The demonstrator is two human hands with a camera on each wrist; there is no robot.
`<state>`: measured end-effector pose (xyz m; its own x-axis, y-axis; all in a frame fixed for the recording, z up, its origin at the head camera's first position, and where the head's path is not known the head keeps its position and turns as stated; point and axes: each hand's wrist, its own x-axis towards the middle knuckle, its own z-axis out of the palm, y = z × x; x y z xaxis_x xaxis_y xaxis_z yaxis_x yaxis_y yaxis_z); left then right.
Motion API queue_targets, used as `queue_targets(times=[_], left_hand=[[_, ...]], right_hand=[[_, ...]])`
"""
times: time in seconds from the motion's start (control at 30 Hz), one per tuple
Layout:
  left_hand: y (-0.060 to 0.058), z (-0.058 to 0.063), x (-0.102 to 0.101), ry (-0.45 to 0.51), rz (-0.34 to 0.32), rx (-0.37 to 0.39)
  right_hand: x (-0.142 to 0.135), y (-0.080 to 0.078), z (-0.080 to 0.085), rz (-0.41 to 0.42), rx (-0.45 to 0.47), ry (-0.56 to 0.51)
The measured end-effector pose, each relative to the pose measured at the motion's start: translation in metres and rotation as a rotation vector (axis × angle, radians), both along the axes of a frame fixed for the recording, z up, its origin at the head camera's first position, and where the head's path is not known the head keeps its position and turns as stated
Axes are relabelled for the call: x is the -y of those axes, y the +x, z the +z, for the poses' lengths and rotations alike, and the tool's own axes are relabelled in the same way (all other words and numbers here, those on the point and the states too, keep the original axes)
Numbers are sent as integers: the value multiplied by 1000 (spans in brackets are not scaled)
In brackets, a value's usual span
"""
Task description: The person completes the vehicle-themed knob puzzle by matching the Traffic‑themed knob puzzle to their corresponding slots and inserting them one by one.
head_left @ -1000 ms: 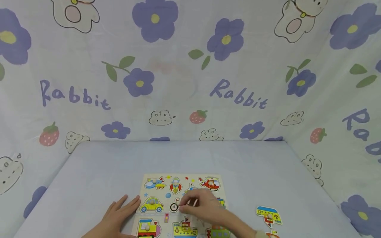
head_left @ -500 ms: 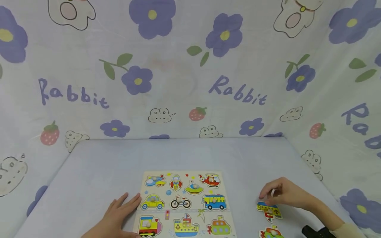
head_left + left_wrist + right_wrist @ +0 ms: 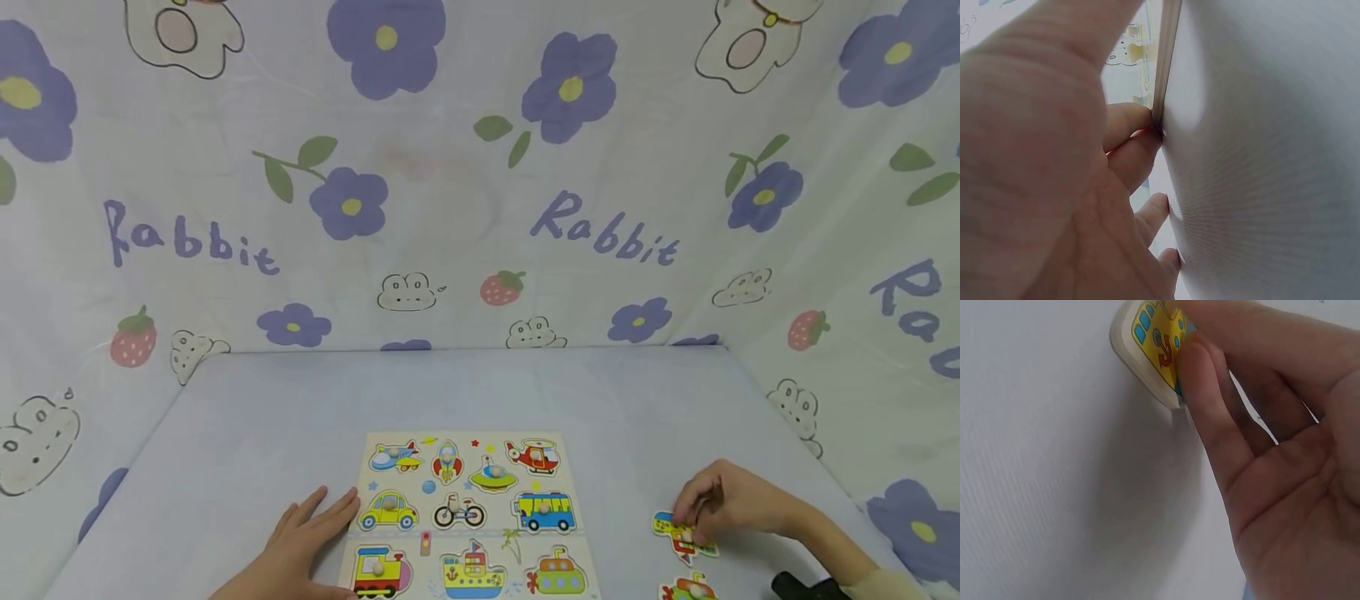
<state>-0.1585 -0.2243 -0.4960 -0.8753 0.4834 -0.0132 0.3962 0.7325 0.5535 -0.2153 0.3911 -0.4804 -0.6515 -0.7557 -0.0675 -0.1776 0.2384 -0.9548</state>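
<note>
A knobbed puzzle board with vehicle pictures lies near the table's front. My left hand rests at its left edge, fingers spread; in the left wrist view, fingertips touch the board's side. Off to the right of the board, my right hand pinches a ship puzzle piece between thumb and fingers. The right wrist view shows the ship's yellow hull with a red anchor, and the piece tilted against the table; its knob is hidden there. Just below lies a submarine puzzle piece, partly cut off by the frame.
Knobbed pieces such as the bus, bicycle and train sit in the board. Its ship picture and submarine picture show no knobs. A patterned cloth wall borders the table at the back and sides.
My right hand has gone from the bicycle on the board across to the ship piece and now pinches it, slightly turned. My left hand has stayed at the board's edge.
</note>
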Motion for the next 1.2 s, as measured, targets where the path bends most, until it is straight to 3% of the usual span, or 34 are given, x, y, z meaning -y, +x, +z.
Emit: queue_targets(times=[0.2,0.63,0.93,1.2], left_hand=[[-1,0,-1,-6,1,7],[0,0,-3,12,55,84],[-1,-3,-1,1,33,47],[0,0,-3,0,39,63]], right_hand=[[-1,-1,-2,33,-15,20],[7,-2,3,18,-56,69],[13,-2,6,-63,-100,83],[25,-4,3,-89,-128,59]])
